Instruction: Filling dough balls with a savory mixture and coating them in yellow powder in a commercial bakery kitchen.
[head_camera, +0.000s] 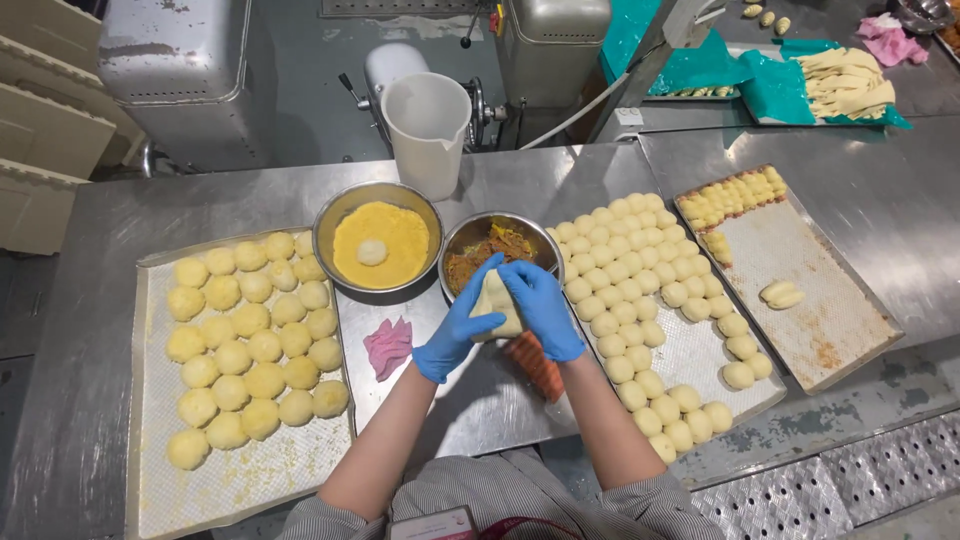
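Observation:
Both my hands wear blue gloves and meet over the steel table. My left hand (455, 325) and my right hand (543, 305) together cup a pale piece of dough (498, 303), pinching it shut. Just behind them stands a steel bowl of orange-brown filling (497, 243). To its left a steel bowl of yellow crumbs (378, 243) holds one dough ball. A tray of crumb-coated balls (245, 320) lies at my left, a tray of plain dough balls (650, 310) at my right.
A pink cloth (388, 347) and an orange scraper-like thing (535, 365) lie near my wrists. A third tray (790, 280) with shaped pieces sits far right. A white plastic jug (428, 132) stands behind the bowls, machines beyond it.

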